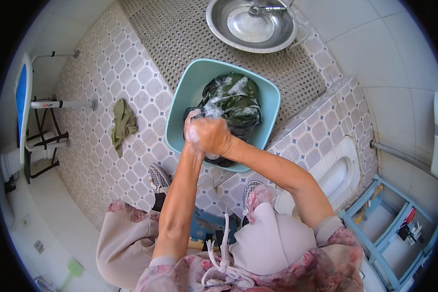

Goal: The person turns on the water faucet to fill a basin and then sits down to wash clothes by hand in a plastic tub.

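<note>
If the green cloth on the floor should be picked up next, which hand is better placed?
Left, probably. The green cloth lies to the left of the tub, and the left hand is nearer; the right hand would likely have to reach across it.

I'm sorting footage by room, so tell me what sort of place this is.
Probably a bathroom: a squat toilet, a perforated mat on the tiled floor, and a tub holding soapy dark cloth.
</note>
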Available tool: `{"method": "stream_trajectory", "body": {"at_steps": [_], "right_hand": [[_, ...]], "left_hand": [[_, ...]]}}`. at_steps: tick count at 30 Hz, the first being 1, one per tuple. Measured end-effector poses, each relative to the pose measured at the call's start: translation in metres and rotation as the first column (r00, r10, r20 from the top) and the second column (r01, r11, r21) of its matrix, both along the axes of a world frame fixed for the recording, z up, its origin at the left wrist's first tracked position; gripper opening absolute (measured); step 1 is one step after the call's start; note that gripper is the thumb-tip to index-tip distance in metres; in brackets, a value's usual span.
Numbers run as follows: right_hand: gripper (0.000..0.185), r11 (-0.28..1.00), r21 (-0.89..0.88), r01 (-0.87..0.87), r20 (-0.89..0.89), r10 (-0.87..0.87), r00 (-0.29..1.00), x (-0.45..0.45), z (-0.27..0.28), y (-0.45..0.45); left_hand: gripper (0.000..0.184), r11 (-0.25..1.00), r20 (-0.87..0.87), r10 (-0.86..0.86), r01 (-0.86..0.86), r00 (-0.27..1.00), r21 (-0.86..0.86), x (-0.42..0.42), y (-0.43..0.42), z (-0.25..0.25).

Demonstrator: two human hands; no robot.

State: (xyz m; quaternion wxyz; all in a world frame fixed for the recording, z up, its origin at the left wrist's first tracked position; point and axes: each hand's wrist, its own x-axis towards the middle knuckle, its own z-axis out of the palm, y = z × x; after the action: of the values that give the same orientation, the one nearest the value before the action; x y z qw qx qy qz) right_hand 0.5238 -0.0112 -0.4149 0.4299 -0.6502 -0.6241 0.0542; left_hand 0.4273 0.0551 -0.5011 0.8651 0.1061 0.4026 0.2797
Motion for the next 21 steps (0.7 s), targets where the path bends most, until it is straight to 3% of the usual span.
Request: {"method": "stream_trajectory", "body": {"at_steps": [1, 2, 3, 5, 6, 8, 9, 10, 13, 14, 16, 17, 18, 19, 21], "right_hand": [[0.008, 0.996, -0.028, 0.079, -0.030, -0.080, 0.996, 0.009, -0.009, 0.005], [0.012, 0.986, -0.082, 0.147, -0.011, -0.149, 0.989, 0.021, -0.016, 0.007], [0.017, 0.968, -0.127, 0.215, 0.018, -0.215, 0.976, 0.037, -0.022, 0.010], [0.028, 0.837, -0.459, 0.297, -0.010, -0.340, 0.940, 0.051, -0.032, 0.009], [0.045, 0.825, -0.551, 0.125, -0.244, -0.303, 0.921, 0.061, -0.021, 0.007], [0.048, 0.865, -0.500, -0.049, -0.293, -0.116, 0.949, 0.073, 0.001, -0.001], [0.051, 0.867, -0.480, -0.136, -0.314, -0.025, 0.949, 0.074, 0.014, -0.006], [0.058, 0.748, -0.638, -0.183, -0.299, -0.021, 0.954, 0.075, 0.037, -0.009], [0.051, 0.780, -0.608, -0.153, -0.127, 0.094, 0.987, 0.078, 0.030, -0.012], [0.037, 0.821, -0.532, -0.206, -0.190, 0.122, 0.974, 0.085, 0.021, -0.010], [0.033, 0.905, -0.358, -0.229, -0.440, 0.053, 0.896, 0.100, 0.008, -0.008], [0.031, 0.938, -0.270, -0.217, -0.558, 0.032, 0.829, 0.105, 0.010, -0.006], [0.028, 0.963, -0.187, -0.194, -0.833, -0.051, 0.551, 0.109, 0.012, -0.005], [0.021, 0.977, -0.152, -0.151, -0.984, -0.135, 0.119, 0.113, 0.016, -0.005], [0.011, 0.999, -0.021, -0.038, -0.981, -0.027, -0.193, 0.133, 0.018, -0.007]], "left_hand": [[0.025, 0.997, -0.025, 0.071, -0.070, 0.997, 0.042, 0.002, -0.007, 0.001], [0.025, 0.994, -0.185, 0.024, -0.042, 0.983, -0.097, 0.020, 0.000, 0.048], [0.024, 1.000, -0.231, 0.003, 0.000, 0.973, 0.011, 0.018, 0.003, 0.061], [0.024, 0.999, -0.275, -0.021, 0.008, 0.961, -0.050, 0.021, 0.007, 0.087], [0.025, 0.999, -0.272, -0.004, -0.006, 0.962, -0.036, 0.018, 0.014, 0.091], [0.029, 1.000, -0.252, 0.020, -0.025, 0.968, -0.016, 0.019, 0.031, 0.092], [0.036, 0.995, -0.282, -0.021, 0.047, 0.959, 0.086, 0.014, 0.039, 0.087], [0.037, 0.986, -0.306, -0.055, 0.101, 0.951, 0.135, 0.014, 0.042, 0.091], [0.042, 0.921, -0.404, -0.098, 0.236, 0.909, 0.309, 0.016, 0.039, 0.082], [0.044, 0.888, -0.443, -0.096, 0.278, 0.892, 0.367, 0.016, 0.038, 0.077], [0.068, 0.741, -0.482, -0.253, 0.488, 0.839, 0.462, 0.007, 0.026, 0.094], [0.077, 0.648, -0.510, -0.302, 0.566, 0.805, 0.509, 0.006, 0.022, 0.100], [0.091, 0.535, -0.551, -0.388, 0.668, 0.738, 0.518, 0.005, 0.021, 0.106], [0.094, 0.452, -0.567, -0.448, 0.722, 0.691, 0.523, 0.004, 0.015, 0.113], [0.084, 0.374, -0.547, -0.529, 0.757, 0.649, 0.536, -0.001, 0.000, 0.105]]}}
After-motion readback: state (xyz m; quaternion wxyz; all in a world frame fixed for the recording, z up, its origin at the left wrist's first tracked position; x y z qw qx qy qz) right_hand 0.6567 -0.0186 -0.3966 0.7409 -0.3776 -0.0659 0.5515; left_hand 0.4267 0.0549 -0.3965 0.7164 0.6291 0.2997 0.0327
